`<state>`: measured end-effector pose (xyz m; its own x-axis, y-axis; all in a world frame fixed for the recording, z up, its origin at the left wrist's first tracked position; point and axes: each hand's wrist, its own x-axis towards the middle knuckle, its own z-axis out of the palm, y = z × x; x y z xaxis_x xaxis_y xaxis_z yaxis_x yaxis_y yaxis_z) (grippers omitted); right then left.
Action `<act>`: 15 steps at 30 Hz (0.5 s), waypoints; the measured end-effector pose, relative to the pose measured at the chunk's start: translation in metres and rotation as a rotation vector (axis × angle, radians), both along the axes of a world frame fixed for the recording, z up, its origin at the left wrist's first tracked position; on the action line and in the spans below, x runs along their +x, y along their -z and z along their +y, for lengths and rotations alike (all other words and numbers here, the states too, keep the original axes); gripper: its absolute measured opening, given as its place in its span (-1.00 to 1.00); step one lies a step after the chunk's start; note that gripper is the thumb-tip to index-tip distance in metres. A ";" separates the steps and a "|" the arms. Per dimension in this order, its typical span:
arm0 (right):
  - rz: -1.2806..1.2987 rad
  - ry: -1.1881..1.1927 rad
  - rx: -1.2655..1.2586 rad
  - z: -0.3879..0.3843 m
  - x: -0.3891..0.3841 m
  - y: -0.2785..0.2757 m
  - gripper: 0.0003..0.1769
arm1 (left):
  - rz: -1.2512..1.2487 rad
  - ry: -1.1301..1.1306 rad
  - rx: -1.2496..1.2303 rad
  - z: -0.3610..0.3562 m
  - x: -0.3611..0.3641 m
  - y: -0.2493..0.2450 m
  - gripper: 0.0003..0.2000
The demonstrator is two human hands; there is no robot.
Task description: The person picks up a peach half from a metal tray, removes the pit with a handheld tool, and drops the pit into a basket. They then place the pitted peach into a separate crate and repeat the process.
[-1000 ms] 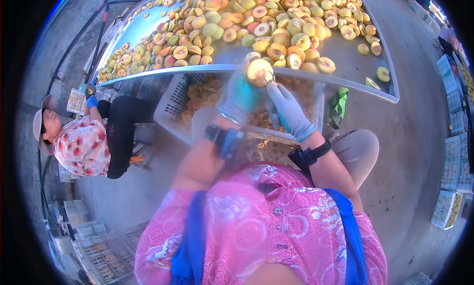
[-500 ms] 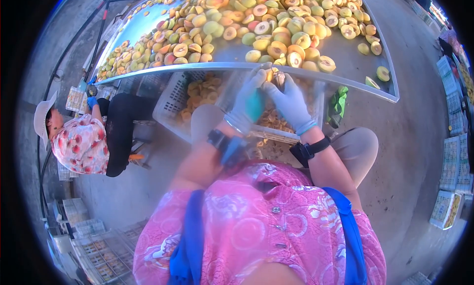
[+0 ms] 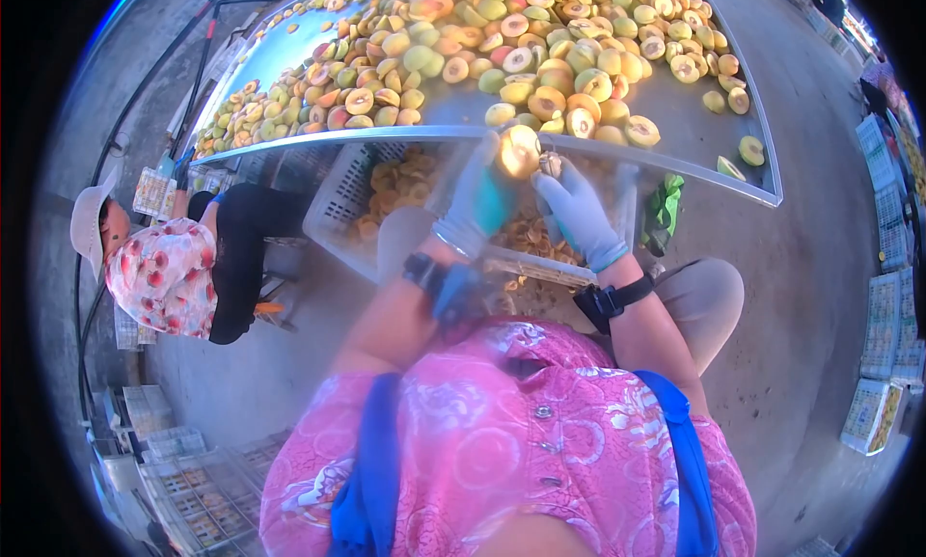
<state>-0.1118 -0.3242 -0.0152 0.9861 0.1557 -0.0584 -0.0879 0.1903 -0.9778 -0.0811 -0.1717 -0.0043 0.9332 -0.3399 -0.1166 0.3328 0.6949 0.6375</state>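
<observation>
1. Change: the yellow fruit piece [image 3: 519, 152] now shows broad and round between the fingers; half a second earlier the fingers close over it and only a small part shows. Meaning, by judgement: its face is opened to the right hand's fingers, with the small brown object apart from its middle.
2. Left hand [image 3: 477, 200]: gloved, grey-white with teal; narrow grip, holding the fruit piece at the desk's near rim.
3. Right hand [image 3: 582, 213]: gloved; fingers narrow about a small brown object [image 3: 550, 164], pit or tool tip, cannot tell which. It lies just beside the fruit piece, at the desk's near rim.
4. Fruit piece, appearance: pale yellow, orange toward the edge, bright with glare; fine surface detail washed out. Whether any pit remains in it, cannot tell.
5. Desk [image 3: 696, 110]: metal top with raised rim, in front of the person. Upon it, heaped fruit halves [image 3: 580, 123], yellow, green and orange, several cut faces upward with brown centres.
6. White crate [image 3: 331, 210]: slotted wall, below the desk's near rim, holding fruit pieces [image 3: 391, 186].
7. Green bag [image 3: 664, 205]: crumpled, below the desk's near rim, toward its right end.
8. Co-worker [image 3: 164, 272]: seated beyond the desk's left end.
</observation>
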 end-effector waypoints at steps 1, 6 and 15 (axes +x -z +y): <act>-0.002 -0.002 0.000 0.000 -0.003 -0.005 -0.77 | 0.050 0.022 -0.043 0.002 0.001 -0.001 -0.51; -0.098 -0.093 -0.225 0.004 -0.005 0.000 -0.57 | -0.037 -0.011 0.021 0.002 0.000 0.003 -0.48; -0.113 -0.110 -0.192 0.007 -0.007 0.005 -0.56 | -0.063 -0.079 0.151 -0.006 -0.006 0.001 -0.44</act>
